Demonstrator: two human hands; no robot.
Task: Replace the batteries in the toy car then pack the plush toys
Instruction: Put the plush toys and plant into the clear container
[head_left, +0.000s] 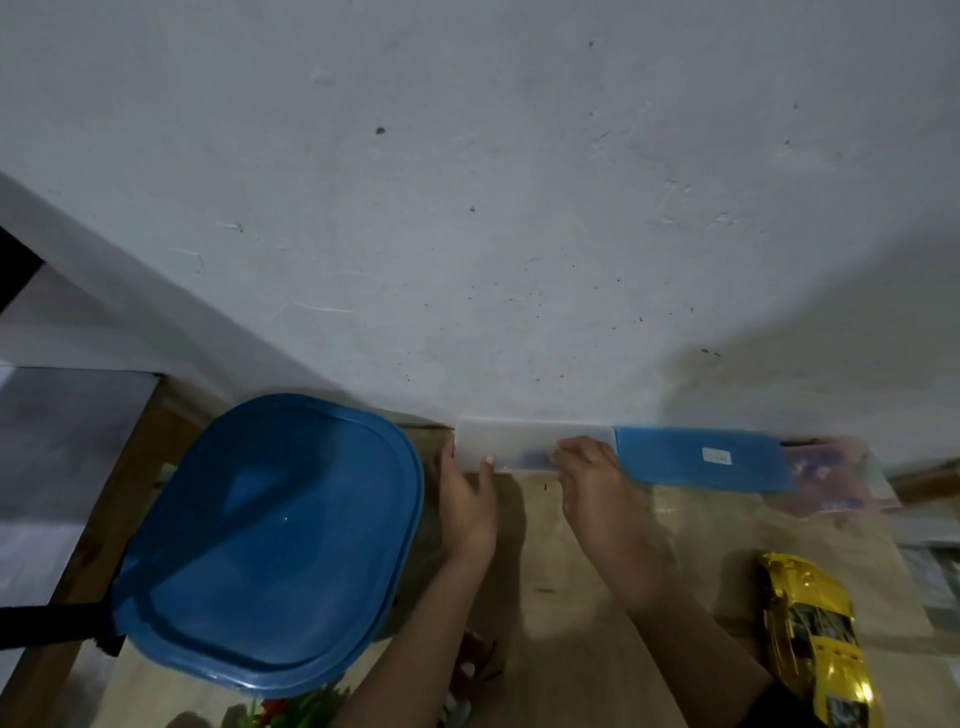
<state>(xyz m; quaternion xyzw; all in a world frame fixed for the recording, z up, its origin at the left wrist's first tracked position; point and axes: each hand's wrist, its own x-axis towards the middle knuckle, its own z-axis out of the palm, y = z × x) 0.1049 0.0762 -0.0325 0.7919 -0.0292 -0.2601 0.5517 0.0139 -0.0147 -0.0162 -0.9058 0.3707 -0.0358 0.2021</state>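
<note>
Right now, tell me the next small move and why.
Probably draw the white box away from the wall toward you: left hand and right hand both grip its near edge, and the car lies untouched at your right.

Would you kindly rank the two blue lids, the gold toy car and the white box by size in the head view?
1. Large blue lid, also nearest the camera.
2. Gold toy car.
3. Small blue lid and white box: too alike to rank.
</note>
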